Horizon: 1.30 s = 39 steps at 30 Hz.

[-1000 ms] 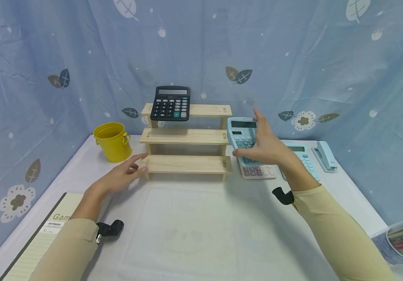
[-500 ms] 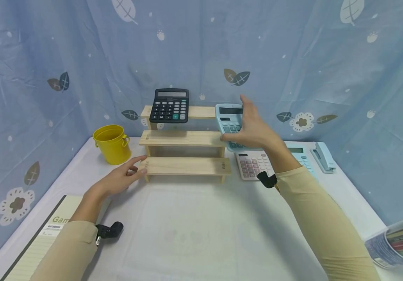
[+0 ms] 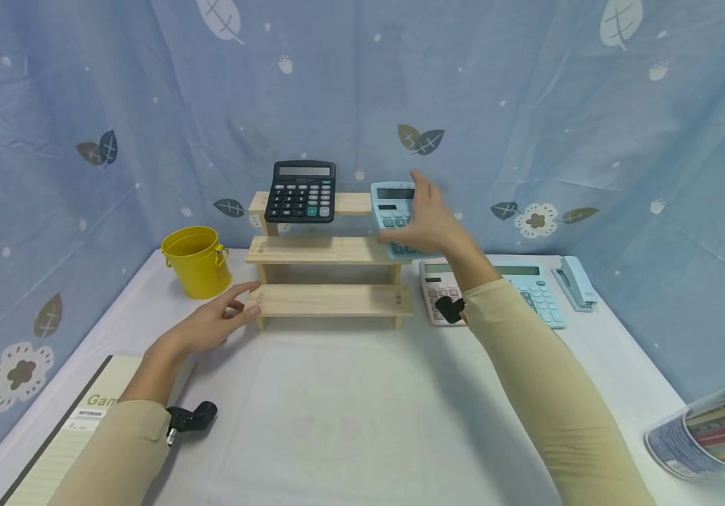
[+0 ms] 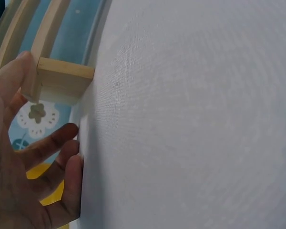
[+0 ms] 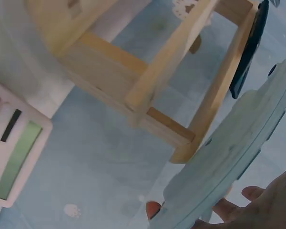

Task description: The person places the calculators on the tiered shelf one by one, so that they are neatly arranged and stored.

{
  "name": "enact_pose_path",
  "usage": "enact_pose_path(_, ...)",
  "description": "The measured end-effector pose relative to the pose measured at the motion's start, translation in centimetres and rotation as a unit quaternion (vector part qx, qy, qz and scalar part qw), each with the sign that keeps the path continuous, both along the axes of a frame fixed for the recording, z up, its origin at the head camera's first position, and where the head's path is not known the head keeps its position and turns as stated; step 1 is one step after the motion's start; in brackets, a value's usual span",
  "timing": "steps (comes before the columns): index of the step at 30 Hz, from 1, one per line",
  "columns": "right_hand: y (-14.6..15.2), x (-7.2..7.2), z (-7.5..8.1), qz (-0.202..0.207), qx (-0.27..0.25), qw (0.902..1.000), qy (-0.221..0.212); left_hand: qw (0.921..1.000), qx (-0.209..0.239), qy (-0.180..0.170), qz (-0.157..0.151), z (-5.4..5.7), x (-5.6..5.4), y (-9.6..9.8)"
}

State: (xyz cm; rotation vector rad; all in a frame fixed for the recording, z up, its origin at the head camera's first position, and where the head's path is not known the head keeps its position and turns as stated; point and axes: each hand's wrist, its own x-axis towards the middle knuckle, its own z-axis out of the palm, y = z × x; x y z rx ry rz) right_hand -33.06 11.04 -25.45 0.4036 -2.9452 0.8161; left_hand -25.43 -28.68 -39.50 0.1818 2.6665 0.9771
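A three-tier wooden rack (image 3: 331, 299) stands at the back of the white table. A black calculator (image 3: 302, 192) leans on the left part of its top tier. My left hand (image 3: 201, 325) pinches the left end of the lowest tier between thumb and forefinger; its other fingers (image 4: 52, 143) curl loosely below. My right hand (image 3: 432, 223) grips a light blue calculator (image 3: 394, 219) by its sides, tilted with its keys facing me, at the right end of the upper tiers. In the right wrist view the calculator's back (image 5: 233, 148) faces the rack; whether they touch I cannot tell.
A yellow bucket (image 3: 198, 270) stands left of the rack. To the right lie a pink calculator (image 3: 433, 299), another light blue calculator (image 3: 546, 302) and a stapler (image 3: 577, 282). A notebook (image 3: 46, 443) lies front left; a holder of pencils (image 3: 678, 443) is front right.
My right hand has carried the light blue calculator leftward and up, from above the pink calculator to the rack's right end. The left hand has kept its place.
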Motion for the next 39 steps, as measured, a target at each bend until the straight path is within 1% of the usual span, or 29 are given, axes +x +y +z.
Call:
enact_pose_path(6, -1.1, -0.6, 0.7, -0.018, 0.004, 0.9998, 0.006, 1.0000, -0.007, 0.001, 0.005, -0.1, -0.1, -0.1)
enact_pose_path(9, -1.6, -1.0, 0.8, -0.025, 0.001, 0.9997, 0.002, 1.0000, -0.008, 0.002, 0.004, -0.2, -0.1, -0.1)
enact_pose_path(14, -2.1, -2.0, 0.3, -0.043, -0.005, 0.9990, -0.004, 1.0000, -0.005, 0.000, 0.003, -0.3, -0.2, 0.0)
enact_pose_path(17, -2.4, -2.7, -0.1, -0.055, -0.013, 0.9984, 0.005, 1.0000, 0.000, 0.002, 0.003, -0.4, -0.1, 0.0)
enact_pose_path(20, -2.7, -3.3, -0.6, -0.060, 0.001, 0.9981, 0.017, 1.0000, -0.001, 0.002, 0.003, -0.5, 0.1, -0.1)
enact_pose_path(24, -3.2, -3.6, -1.0, -0.054, 0.027, 0.9980, 0.020, 1.0000, -0.004, 0.002, 0.003, -0.6, 0.5, -0.2)
enact_pose_path(27, -3.4, -3.9, -0.7, -0.049, 0.027, 0.9984, 0.006, 1.0000, -0.005, 0.007, 0.004, -0.5, 0.6, -0.3)
enact_pose_path(32, -3.1, -4.2, 0.0, -0.042, 0.014, 0.9988, -0.022, 0.9999, -0.007, 0.013, 0.003, -0.4, 0.2, -0.2)
enact_pose_path(35, -2.7, -4.4, 0.2, -0.028, 0.011, 0.9992, -0.027, 0.9999, -0.007, 0.013, 0.003, -0.3, 0.0, -0.1)
enact_pose_path(39, -2.5, -4.6, 0.3, 0.005, 0.026, 0.9991, -0.034, 0.9999, -0.006, 0.009, 0.007, -0.4, 0.0, 0.0)
